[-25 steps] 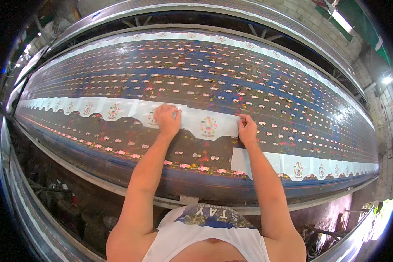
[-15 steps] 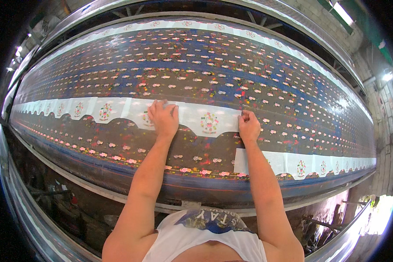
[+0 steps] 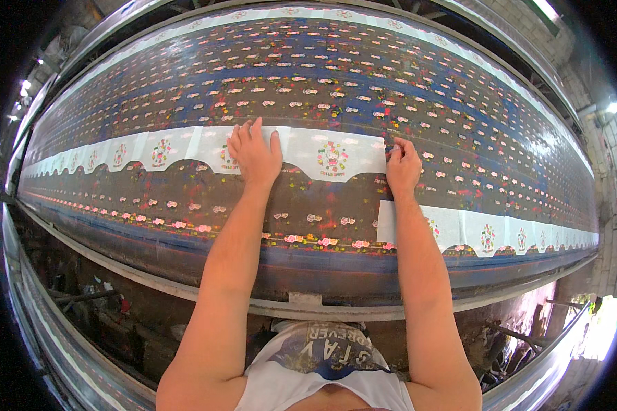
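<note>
A strip of white cloth pieces (image 3: 363, 155) with scalloped lower edges and small colourful printed motifs lies along the middle of a long printing table (image 3: 308, 274). My left hand (image 3: 256, 154) rests on the strip with fingers spread, covering part of one motif. Just past the strip's right end is my right hand (image 3: 404, 166), its fingers loosely bent and thumb apart. It seems to hold nothing, though its fingertips are close to the cloth edge. Under my right forearm, a second row of white scalloped pieces (image 3: 452, 229) runs off to the right.
The dark tabletop carries many small printed marks and paint specks. Another white strip (image 3: 363, 18) lies along the far edge. A pale rail (image 3: 336, 312) borders the near side. Other long tables stand beyond and behind, with a block wall (image 3: 607, 198) at right.
My right hand has loosened from the cloth's right end and sits just beside it. My left hand's fingers have spread flatter on the strip. The whole view has shifted slightly.
</note>
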`<act>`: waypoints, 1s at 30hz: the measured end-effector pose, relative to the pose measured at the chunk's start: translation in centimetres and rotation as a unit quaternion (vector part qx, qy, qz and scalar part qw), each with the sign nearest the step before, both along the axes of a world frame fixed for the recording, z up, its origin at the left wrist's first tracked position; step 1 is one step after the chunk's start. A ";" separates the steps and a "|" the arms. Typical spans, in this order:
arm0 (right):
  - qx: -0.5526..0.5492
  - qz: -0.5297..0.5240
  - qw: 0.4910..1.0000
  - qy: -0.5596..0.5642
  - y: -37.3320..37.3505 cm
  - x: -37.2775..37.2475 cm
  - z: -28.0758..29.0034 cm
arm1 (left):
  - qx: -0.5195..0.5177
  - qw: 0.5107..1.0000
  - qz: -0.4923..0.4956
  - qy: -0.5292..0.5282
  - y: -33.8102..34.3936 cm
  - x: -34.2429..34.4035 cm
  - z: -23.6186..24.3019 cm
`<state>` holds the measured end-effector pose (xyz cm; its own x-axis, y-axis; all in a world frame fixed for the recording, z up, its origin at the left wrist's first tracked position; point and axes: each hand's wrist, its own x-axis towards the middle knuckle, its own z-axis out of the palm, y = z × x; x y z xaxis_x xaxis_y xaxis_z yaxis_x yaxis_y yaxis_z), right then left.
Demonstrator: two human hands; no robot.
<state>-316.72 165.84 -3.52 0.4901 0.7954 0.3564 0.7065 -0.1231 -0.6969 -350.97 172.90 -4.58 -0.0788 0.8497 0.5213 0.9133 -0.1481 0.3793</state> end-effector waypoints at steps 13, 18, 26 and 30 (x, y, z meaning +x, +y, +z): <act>0.012 0.014 0.999 0.026 -0.6 0.2 -0.1 | 0.038 0.999 -0.002 0.013 -0.5 -0.2 -0.4; 0.023 0.018 0.999 0.034 -0.8 0.5 -0.1 | 0.036 0.999 -0.015 0.012 -0.5 0.1 -0.5; 0.006 0.017 0.998 0.054 -1.4 0.0 0.9 | 0.047 0.999 -0.011 0.025 -0.5 0.0 -0.9; 0.006 0.018 0.998 0.060 -1.1 0.4 0.0 | 0.042 0.998 0.004 0.038 -0.5 -0.2 -0.8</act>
<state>-316.33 164.74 -3.49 0.5004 0.8098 0.3061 0.6220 -0.0904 -0.7778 -351.12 172.36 -5.36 -0.0422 0.8025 0.5951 0.9405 -0.1692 0.2948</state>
